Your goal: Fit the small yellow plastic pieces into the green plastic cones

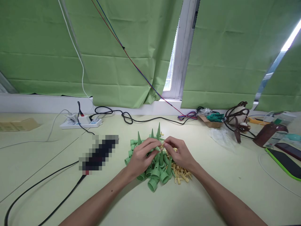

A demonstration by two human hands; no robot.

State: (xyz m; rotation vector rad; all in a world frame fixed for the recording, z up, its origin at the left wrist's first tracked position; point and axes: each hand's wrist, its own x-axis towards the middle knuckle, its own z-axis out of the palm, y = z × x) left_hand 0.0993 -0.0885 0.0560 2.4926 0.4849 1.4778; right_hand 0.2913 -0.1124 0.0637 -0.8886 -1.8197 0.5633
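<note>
Green plastic cones (155, 173) lie heaped on the pale bench (223, 175), midway between its left and right sides and well clear of its back edge. Several stand point up; others are tipped over, with round open ends showing. Touching the heap on its right is a loose scatter of small yellow pegs (180, 177).

Both hands are over the heap. The left hand (143, 155) has its grip clamped on one cone (156, 148), held tilted between thumb and fingers, its narrow end toward the right. The right hand (179, 152) is just beside it, above the pegs, its grip pinched together at a tiny yellow peg (161, 146), mostly hidden where the fingertips almost meet.

Toward the bench's left side a dark item (100, 153), blurred into blocks, lies near the cones. Along the back edge are a white power strip (81, 123), a long black cord (150, 120), a coil of red and blue wire (188, 116) and, farther right, a small box (211, 122). Near the right edge are a dark red bottle (268, 135) and a green-rimmed phone (285, 163). Green curtains (122, 72) hang behind the back edge.
</note>
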